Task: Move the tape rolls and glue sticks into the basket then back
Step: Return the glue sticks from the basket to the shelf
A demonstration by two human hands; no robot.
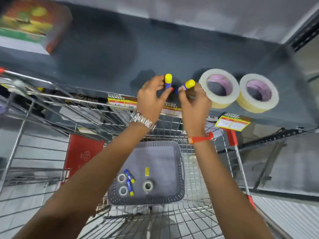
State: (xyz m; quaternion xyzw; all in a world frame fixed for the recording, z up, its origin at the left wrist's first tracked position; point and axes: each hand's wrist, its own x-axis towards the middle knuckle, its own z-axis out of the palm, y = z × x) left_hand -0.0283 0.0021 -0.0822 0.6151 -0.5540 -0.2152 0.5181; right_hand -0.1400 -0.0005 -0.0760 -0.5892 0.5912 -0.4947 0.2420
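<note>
Yellow-capped glue stick [168, 83] upright in left hand [151, 99], cap up

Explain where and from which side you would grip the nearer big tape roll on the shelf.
Grip the tape roll across its outer rim, coming from above and the front: it lies flat, hole up, near the shelf edge, its right side crowded by the second roll.

A single head-worn wide-angle view looks forward and steeply down, close over the scene. The dark shelf [107, 54] curves across the upper half of the frame, the wire cart [189, 219] with the grey basket [179, 169] fills the lower half, and both forearms rise from the bottom edge.
</note>
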